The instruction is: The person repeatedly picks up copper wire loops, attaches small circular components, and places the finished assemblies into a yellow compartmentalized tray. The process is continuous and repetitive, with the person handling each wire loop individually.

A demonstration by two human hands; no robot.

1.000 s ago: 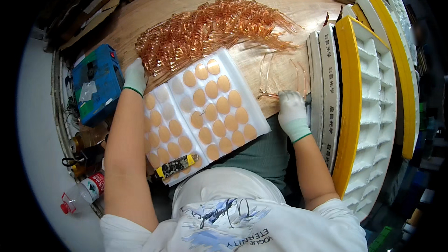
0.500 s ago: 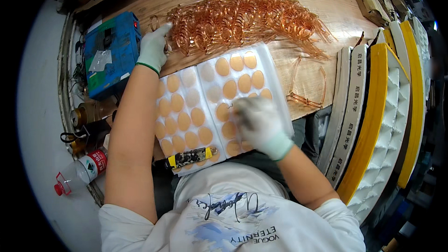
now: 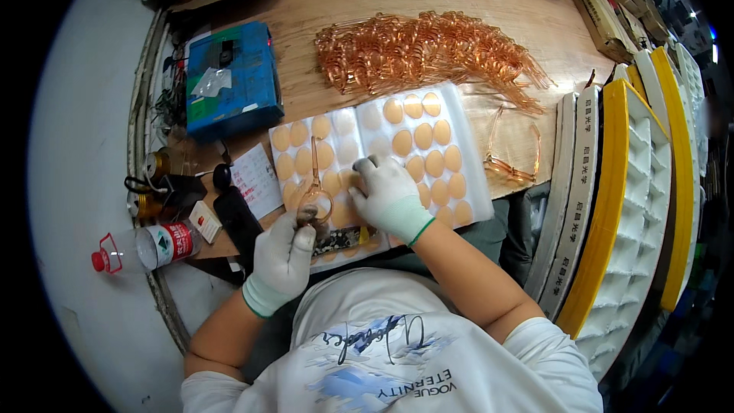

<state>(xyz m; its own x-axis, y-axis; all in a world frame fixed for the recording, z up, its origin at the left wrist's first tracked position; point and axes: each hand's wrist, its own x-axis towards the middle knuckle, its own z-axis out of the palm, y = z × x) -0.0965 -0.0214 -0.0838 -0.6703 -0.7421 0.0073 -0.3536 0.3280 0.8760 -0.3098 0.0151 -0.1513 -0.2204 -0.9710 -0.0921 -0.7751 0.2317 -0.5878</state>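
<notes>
In my left hand (image 3: 281, 260) a translucent amber eyeglass frame (image 3: 315, 197) is gripped between thumb and fingers, one rim low and a temple arm pointing up. It is over the left half of a white padded lens sheet (image 3: 478, 176), which lies open across my lap and the table edge. Rows of tan oval lenses (image 3: 423, 136) fill most of its pockets; a few near the middle fold look pale. My right hand (image 3: 391, 195) pinches at the edge of one tan lens (image 3: 349, 179) near the fold. A black-and-yellow tool (image 3: 332, 242) lies partly hidden below my hands.
A pile of amber eyeglass frames (image 3: 428, 50) lies behind the sheet, with one separate frame (image 3: 511, 170) to the right. White and yellow divided trays (image 3: 612, 214) stand at the right. At left are a blue box (image 3: 233, 80), a phone (image 3: 238, 222) and a bottle (image 3: 149, 248).
My left hand has come from the pile toward my body with an eyeglass frame. My right hand has moved left across the sheet to the fold. The view has shifted.
</notes>
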